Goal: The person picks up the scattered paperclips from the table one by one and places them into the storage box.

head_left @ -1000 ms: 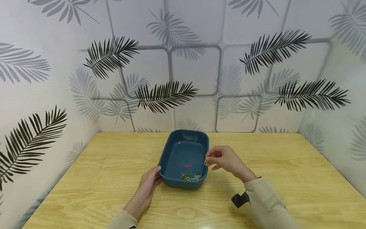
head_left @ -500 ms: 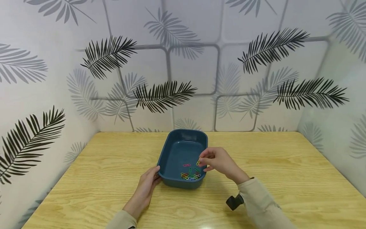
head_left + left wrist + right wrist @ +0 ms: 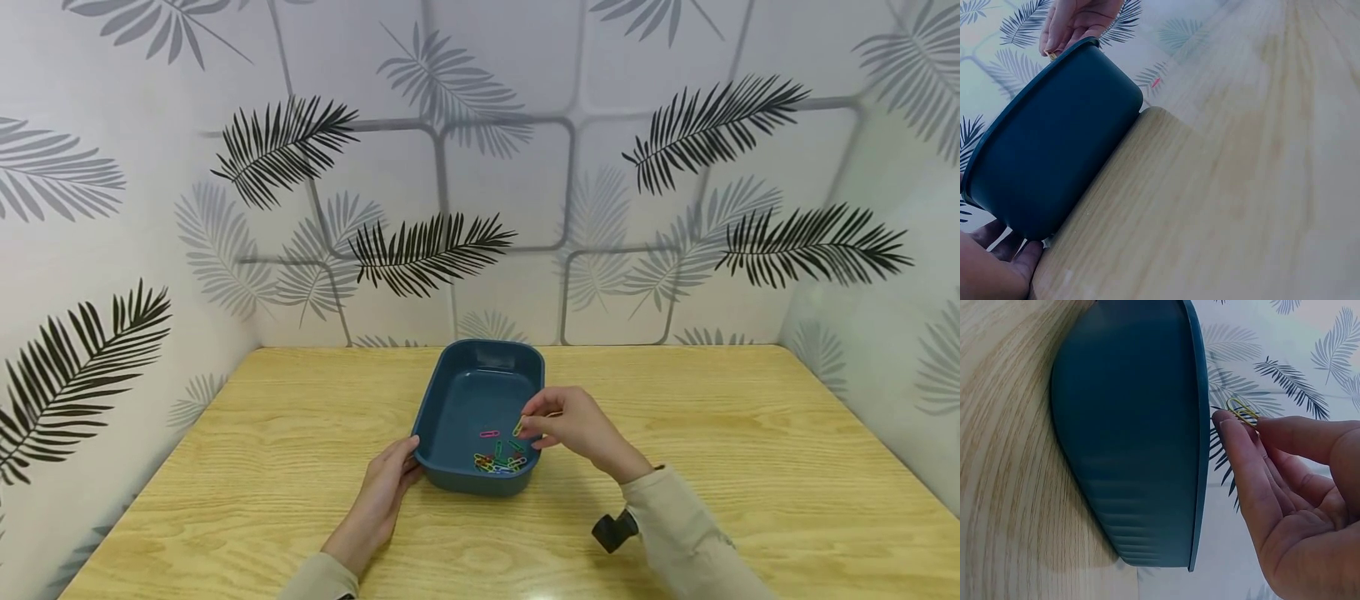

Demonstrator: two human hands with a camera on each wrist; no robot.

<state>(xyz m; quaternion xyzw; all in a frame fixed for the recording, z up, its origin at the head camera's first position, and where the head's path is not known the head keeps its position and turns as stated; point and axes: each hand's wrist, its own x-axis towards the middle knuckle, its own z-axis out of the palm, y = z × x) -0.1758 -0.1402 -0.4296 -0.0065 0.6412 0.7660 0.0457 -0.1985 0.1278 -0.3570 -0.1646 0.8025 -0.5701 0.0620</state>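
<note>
A dark blue plastic tray (image 3: 480,392) rests on the table, with several coloured paper clips (image 3: 499,463) gathered near its front end and a pink paper clip (image 3: 489,433) slightly apart. My left hand (image 3: 386,487) grips the tray's front left corner, thumb at the rim and other fingers low against the wall, as the left wrist view (image 3: 1000,262) shows. Between thumb and fingertips, my right hand (image 3: 573,425) pinches a yellow paper clip (image 3: 1244,412) above the tray's right side. Much of the left palm is hidden in the head view.
The wooden table (image 3: 712,433) runs back to a wall (image 3: 510,192) with leaf patterns, and side walls rise at left and right. A black camera mount (image 3: 615,531) hangs at the right wrist beside a beige sleeve (image 3: 686,533).
My right hand has moved left with the yellow paper clip, from beside the tray's right rim to over its inside. The left hand keeps its place at the tray.
</note>
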